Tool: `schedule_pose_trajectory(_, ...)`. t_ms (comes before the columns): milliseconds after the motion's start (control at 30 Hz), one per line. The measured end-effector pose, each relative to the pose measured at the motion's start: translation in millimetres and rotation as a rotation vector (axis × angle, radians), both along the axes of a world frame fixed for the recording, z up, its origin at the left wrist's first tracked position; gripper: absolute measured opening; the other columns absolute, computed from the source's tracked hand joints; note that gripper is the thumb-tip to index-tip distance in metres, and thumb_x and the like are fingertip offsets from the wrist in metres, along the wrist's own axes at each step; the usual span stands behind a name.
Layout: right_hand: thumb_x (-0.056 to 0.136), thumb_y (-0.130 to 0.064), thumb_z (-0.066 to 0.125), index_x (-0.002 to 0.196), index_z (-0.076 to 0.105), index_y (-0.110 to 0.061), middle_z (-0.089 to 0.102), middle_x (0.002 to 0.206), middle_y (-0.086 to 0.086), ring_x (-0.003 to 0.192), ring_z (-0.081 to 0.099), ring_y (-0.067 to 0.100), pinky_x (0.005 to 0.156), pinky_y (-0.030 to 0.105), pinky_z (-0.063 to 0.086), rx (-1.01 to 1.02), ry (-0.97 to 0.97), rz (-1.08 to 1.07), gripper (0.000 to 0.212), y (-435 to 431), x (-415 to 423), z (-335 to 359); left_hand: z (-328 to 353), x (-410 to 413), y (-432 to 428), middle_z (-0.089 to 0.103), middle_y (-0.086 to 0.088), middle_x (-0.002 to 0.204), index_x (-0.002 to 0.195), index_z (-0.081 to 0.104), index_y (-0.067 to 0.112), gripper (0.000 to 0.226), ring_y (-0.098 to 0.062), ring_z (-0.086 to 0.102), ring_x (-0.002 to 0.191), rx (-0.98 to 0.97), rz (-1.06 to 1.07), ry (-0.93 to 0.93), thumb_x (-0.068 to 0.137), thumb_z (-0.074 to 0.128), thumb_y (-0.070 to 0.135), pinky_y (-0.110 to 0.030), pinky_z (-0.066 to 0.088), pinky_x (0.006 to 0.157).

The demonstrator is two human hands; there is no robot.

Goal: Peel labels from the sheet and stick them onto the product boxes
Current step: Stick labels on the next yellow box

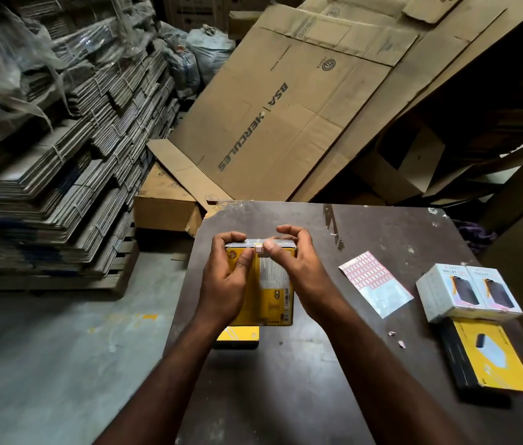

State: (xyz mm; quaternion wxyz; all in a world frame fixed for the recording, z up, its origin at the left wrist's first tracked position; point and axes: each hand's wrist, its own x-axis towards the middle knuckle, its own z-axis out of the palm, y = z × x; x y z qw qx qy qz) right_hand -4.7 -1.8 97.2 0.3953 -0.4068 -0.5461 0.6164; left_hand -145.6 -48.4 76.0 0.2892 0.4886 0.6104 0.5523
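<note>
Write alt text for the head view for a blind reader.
The left hand and right hand grip a yellow product box at a dark table, thumbs beside a small label on its top edge. To the right lie a label sheet, two white boxes and a yellow-and-black box; flattened cardboard stands behind.

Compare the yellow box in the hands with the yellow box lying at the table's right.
The held box is gripped by the left hand and right hand, with a small label at its top edge. The right box lies flat on the table, untouched. The held box shows fine print and barcodes, while the right box shows a product picture. Both are flat, mostly yellow boxes.
</note>
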Motion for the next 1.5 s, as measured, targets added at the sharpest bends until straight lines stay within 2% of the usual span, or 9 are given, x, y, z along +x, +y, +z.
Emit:
schedule_pose_trajectory(233,0.091,-0.025,0.069,0.130,0.037,-0.024,0.051,0.118,0.000,0.104,0.064,0.014,0.080,0.028,0.059,0.109,-0.099,0.045,0.050,4,2,-3,10,-1,-3,0.058,0.003,0.110,0.128,0.046,0.018,0.035,0.005,0.064,0.082,-0.071,-0.094,-0.251,0.101,0.036,0.038,-0.016,0.052,0.066)
schedule_pose_trajectory(367,0.088,0.004,0.067,0.131,0.036,-0.017,0.051,0.120,0.005,0.109,0.060,0.013,0.088,0.028,0.057,0.212,-0.129,0.109,0.057,2,3,-7,9,-6,2,0.059,0.007,0.133,0.137,0.041,0.028,0.055,-0.004,0.063,0.109,-0.116,-0.080,-0.344,0.091,0.052,0.056,-0.020,0.049,0.079)
schedule_pose_trajectory(533,0.079,0.015,0.063,0.125,0.040,-0.018,0.051,0.116,-0.003,0.105,0.055,-0.002,0.083,0.015,0.050,0.353,-0.151,0.040,0.061,-3,-1,-8,9,-3,3,0.059,0.002,0.131,0.133,0.046,0.028,0.059,-0.013,0.061,0.114,-0.118,-0.072,-0.396,0.082,0.074,0.039,-0.019,0.051,0.081)
schedule_pose_trajectory(700,0.077,0.004,0.074,0.122,0.041,-0.021,0.052,0.116,0.000,0.111,0.057,0.012,0.087,0.018,0.052,0.371,-0.113,0.020,0.060,-2,-2,-10,11,1,4,0.066,0.004,0.105,0.112,0.055,0.031,0.033,-0.012,0.062,0.093,-0.080,-0.010,-0.461,0.079,0.052,0.032,-0.017,0.051,0.066)
schedule_pose_trajectory(900,0.082,-0.018,0.080,0.116,0.045,-0.022,0.056,0.108,-0.002,0.101,0.060,0.007,0.080,0.018,0.053,0.315,-0.048,-0.135,0.049,-2,-8,-9,8,7,1,0.061,-0.009,0.116,0.119,0.053,0.034,0.036,-0.020,0.060,0.102,-0.099,-0.037,-0.409,0.089,0.041,0.048,-0.028,0.051,0.071)
schedule_pose_trajectory(1100,0.097,-0.016,0.061,0.123,0.040,-0.021,0.053,0.116,0.008,0.104,0.061,0.015,0.080,0.024,0.055,0.169,0.031,0.001,0.035,3,3,-8,15,7,-6,0.057,0.000,0.121,0.135,0.041,0.029,0.056,-0.008,0.061,0.099,-0.098,-0.033,-0.134,0.087,0.056,0.053,-0.011,0.050,0.068)
schedule_pose_trajectory(1300,0.097,-0.043,0.052,0.123,0.042,-0.026,0.052,0.121,0.006,0.110,0.061,0.022,0.076,0.026,0.055,0.066,0.017,-0.009,0.032,-1,5,-5,9,1,-5,0.055,0.002,0.128,0.140,0.037,0.033,0.055,-0.011,0.061,0.106,-0.055,-0.026,0.097,0.092,0.062,0.045,-0.013,0.052,0.076)
schedule_pose_trajectory(1400,0.087,-0.050,0.062,0.120,0.045,-0.027,0.055,0.116,0.001,0.107,0.062,0.017,0.080,0.027,0.054,0.082,-0.022,-0.080,0.043,-4,6,-3,12,-1,-11,0.045,0.009,0.139,0.146,0.030,0.035,0.062,0.000,0.054,0.116,-0.092,-0.160,0.061,0.089,0.054,0.044,-0.020,0.049,0.091)
schedule_pose_trajectory(1500,0.089,-0.040,0.070,0.119,0.047,-0.021,0.056,0.110,-0.003,0.104,0.061,0.015,0.081,0.028,0.053,0.088,-0.085,-0.169,0.042,-8,6,-4,16,5,-21,0.044,0.016,0.131,0.148,0.028,0.028,0.062,0.018,0.050,0.108,-0.085,-0.213,0.027,0.091,0.052,0.029,-0.003,0.043,0.082)
